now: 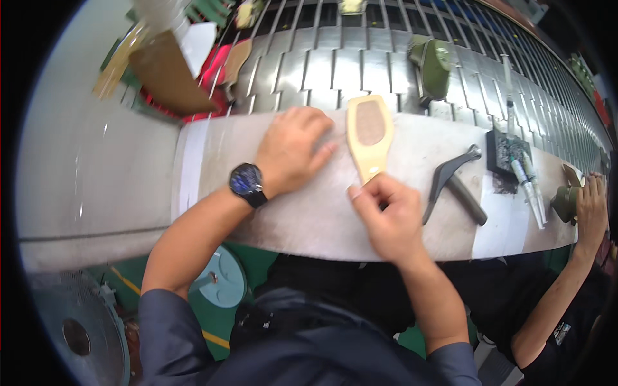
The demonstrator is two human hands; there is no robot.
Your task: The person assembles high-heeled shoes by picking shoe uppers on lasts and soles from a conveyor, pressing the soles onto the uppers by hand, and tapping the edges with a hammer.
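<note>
My right hand [394, 215] is closed, thumb and fingers pinching the narrow end of a cream shoe sole [362, 154]. The sole's broad end points away from me, and a brown textured oval is set into it. Left of it, my left hand [293, 151] hovers over or rests on the bench, slightly blurred. Its thumb stands apart from the bent fingers, and nothing shows in it. To the right of my right hand lie lasting pliers [444, 177] with dark handles spread apart.
The pale bench [309, 219] borders a slatted metal conveyor [322, 71] carrying an olive-green shoe form [434, 67]. Syringes [529, 183] lean by a black block [502, 154]. A co-worker's hand [592, 206] holds another green piece at right. Brown sheets [164, 71] stand at left.
</note>
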